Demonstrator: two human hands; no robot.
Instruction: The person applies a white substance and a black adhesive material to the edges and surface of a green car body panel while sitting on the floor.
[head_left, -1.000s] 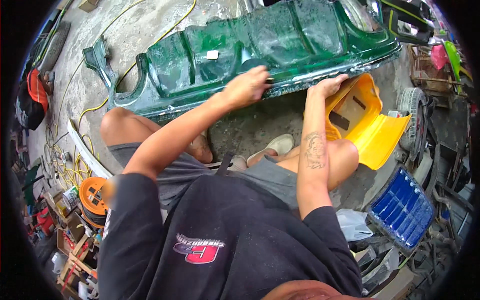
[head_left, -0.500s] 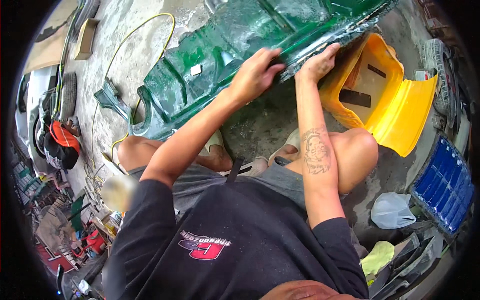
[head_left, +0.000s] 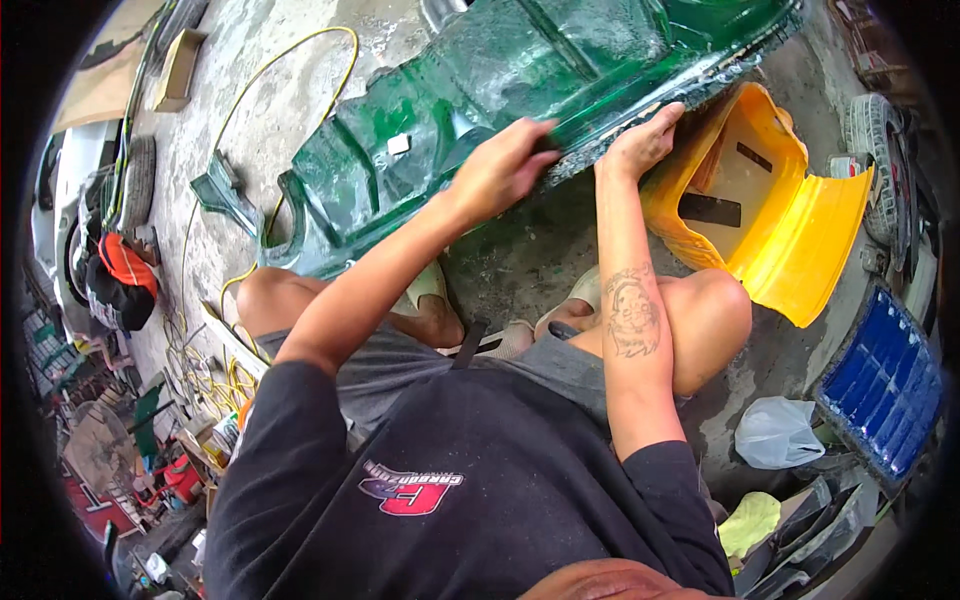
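Observation:
A long green moulded panel (head_left: 450, 120), glossy and ribbed with a rough trimmed edge, slants across the floor before my knees. Along its near edge my left hand (head_left: 505, 168) is curled, fingers bent together and a little blurred; whatever it may grip is hidden. Farther right, my right hand (head_left: 642, 145) grasps the panel's rough lower edge, its fingertips partly behind the rim. On the panel's face, left of my left hand, lies a small white square piece (head_left: 399, 144).
At the right stands a yellow moulded part (head_left: 800, 240), close to my right forearm. Beyond it are a tyre (head_left: 870, 150), a blue slatted panel (head_left: 885, 385) and a white plastic bag (head_left: 778, 433). A yellow hose (head_left: 290, 65) loops over the concrete at the left.
My left hand has slid slightly left and nearer along the panel's edge. My right hand keeps its place on the rim. The whole view has shifted a little.

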